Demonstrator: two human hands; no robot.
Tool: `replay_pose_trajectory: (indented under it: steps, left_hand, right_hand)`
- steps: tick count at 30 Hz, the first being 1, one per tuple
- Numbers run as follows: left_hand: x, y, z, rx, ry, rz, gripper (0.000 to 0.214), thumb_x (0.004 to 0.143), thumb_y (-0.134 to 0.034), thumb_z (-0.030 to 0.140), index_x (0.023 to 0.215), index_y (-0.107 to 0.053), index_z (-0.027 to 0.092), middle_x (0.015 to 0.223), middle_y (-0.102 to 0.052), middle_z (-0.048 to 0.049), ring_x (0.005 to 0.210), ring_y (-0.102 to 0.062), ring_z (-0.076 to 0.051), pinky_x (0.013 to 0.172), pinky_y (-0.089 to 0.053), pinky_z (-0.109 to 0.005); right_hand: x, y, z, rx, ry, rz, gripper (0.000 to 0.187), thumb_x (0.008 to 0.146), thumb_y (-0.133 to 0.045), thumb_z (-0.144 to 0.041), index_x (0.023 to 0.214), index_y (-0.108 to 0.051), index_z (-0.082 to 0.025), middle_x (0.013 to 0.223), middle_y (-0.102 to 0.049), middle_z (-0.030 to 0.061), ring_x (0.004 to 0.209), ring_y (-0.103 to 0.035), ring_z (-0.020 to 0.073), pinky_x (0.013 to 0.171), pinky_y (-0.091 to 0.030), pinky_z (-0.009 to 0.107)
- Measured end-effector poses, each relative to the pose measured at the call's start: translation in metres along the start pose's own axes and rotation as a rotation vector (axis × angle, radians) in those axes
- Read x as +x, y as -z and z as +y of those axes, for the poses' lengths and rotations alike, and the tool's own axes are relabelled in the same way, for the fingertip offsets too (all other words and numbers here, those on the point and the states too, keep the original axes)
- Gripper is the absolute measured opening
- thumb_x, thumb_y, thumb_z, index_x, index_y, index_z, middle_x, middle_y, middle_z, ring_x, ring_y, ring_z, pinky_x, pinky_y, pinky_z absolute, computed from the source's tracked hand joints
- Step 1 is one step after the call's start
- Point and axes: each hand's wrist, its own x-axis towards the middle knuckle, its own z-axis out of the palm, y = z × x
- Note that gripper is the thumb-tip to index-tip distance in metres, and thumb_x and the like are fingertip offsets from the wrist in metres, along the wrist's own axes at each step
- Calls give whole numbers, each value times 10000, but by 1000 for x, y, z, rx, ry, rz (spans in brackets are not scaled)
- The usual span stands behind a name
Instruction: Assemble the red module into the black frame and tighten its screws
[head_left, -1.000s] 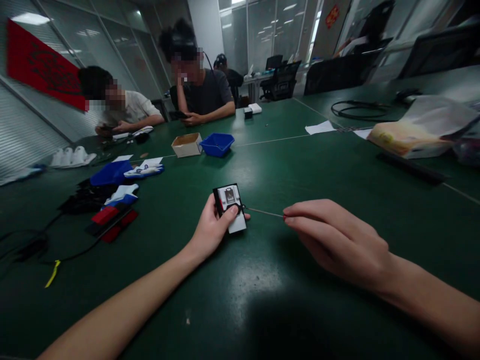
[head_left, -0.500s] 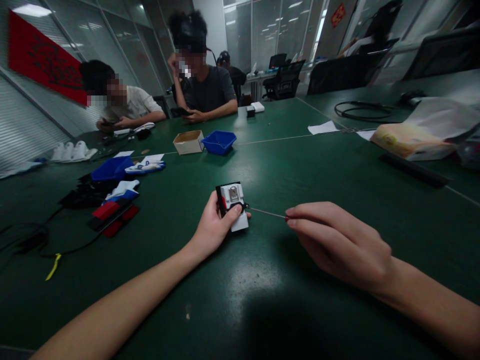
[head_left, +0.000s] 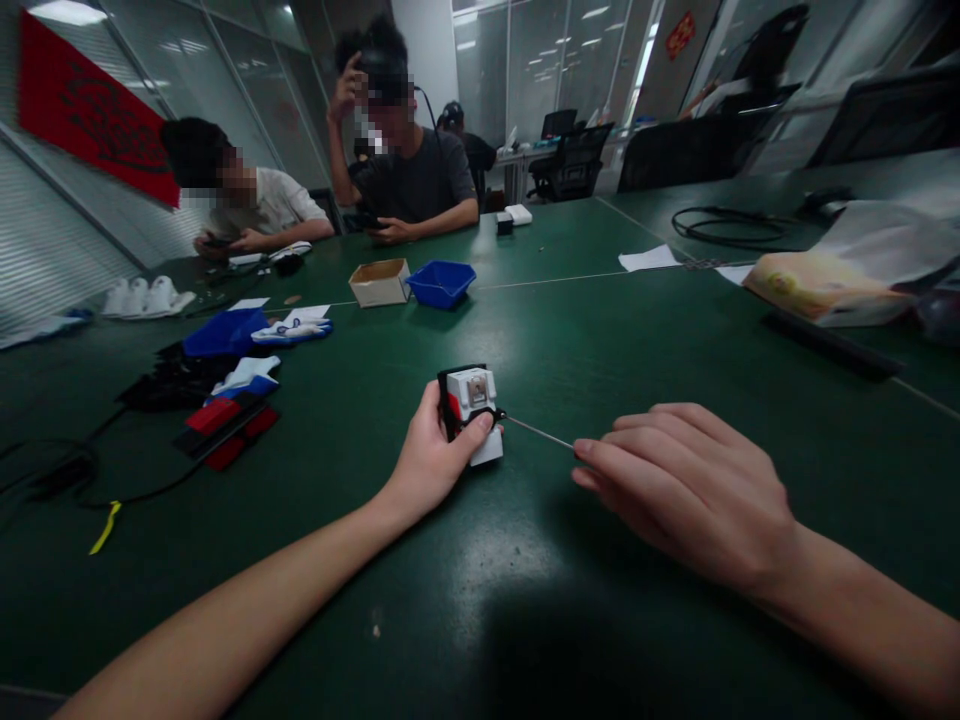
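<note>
Just above the green table (head_left: pixel 555 340), my left hand (head_left: pixel 431 450) grips a small white block-shaped part with black and red pieces (head_left: pixel 478 388). Its thumb presses on a black piece at the front. A screwdriver (head_left: pixel 541 432) with a thin metal shaft points left, its tip at the black piece on the block's right side. My right hand (head_left: pixel 690 490) is closed round the screwdriver's handle, which the fingers mostly hide. Whether the tip sits in a screw is too small to tell.
Beyond the block stand a cardboard box (head_left: pixel 379 283) and a blue bin (head_left: pixel 442 284). Red and black parts (head_left: pixel 229 428), gloves (head_left: pixel 291 332) and cables (head_left: pixel 52 470) lie to the left. A plastic package (head_left: pixel 832 275) lies at the right. Two people sit across the table.
The white block has shifted slightly right and tilted in my left hand. My right hand has turned, its fingers lying further over the screwdriver's handle. A person across raises a hand higher to the head.
</note>
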Motion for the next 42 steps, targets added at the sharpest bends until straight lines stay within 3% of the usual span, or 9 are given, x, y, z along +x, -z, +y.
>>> replay_pose_trajectory:
  steps: [5,10,15,21,27,33,42]
  left_hand:
    - [0,1,-3,21,-20,17,508,832,-757,438,1181,-498,177,1100,-688,-97,979,-725,-258,797,-600,-338]
    - [-1,3,-5,109,-57,13,483,847,-754,418,1206,-526,188,1105,-689,-85,1043,-700,-254,880,-575,-356]
    - [-1,2,-4,95,-48,11,482,851,-748,425,1208,-526,189,1101,-693,-80,1004,-712,-239,867,-580,-349]
    - [0,2,-3,121,-38,19,477,848,-746,430,1188,-525,179,1092,-684,-85,1013,-706,-247,849,-585,-347]
    - [0,3,-6,145,-56,26,466,854,-742,437,1177,-514,189,1068,-676,-65,980,-703,-233,839,-581,-345]
    - [-1,2,-3,163,-64,36,477,833,-757,447,1164,-524,194,1067,-693,-73,997,-697,-247,857,-569,-355]
    - [-3,-5,2,268,-104,47,442,847,-717,403,1183,-529,186,1041,-697,-77,913,-694,-233,826,-559,-349]
  right_hand:
    - [2,-2,-2,-12,-2,3,179,932,-563,-117,1104,-607,-89,992,-689,143,894,-634,250,753,-532,384]
    - [1,0,-1,37,-6,15,218,917,-571,-57,1131,-598,-84,877,-679,96,770,-614,205,689,-506,351]
    - [2,-1,0,-3,-3,11,221,899,-609,-83,1120,-596,-66,931,-683,140,816,-616,231,706,-520,364]
    - [5,-1,-1,27,-70,-6,70,917,-604,-81,979,-599,-114,760,-636,47,642,-570,161,628,-482,311]
    - [1,-3,0,49,-76,19,135,879,-630,-56,1003,-612,-104,966,-678,134,842,-659,215,754,-561,344]
    - [1,0,-7,191,-73,79,171,897,-593,-44,1041,-607,-136,1006,-671,102,903,-657,193,769,-579,319]
    - [12,-10,-24,257,-61,41,136,910,-547,-49,1008,-606,-122,976,-680,95,869,-647,195,750,-551,326]
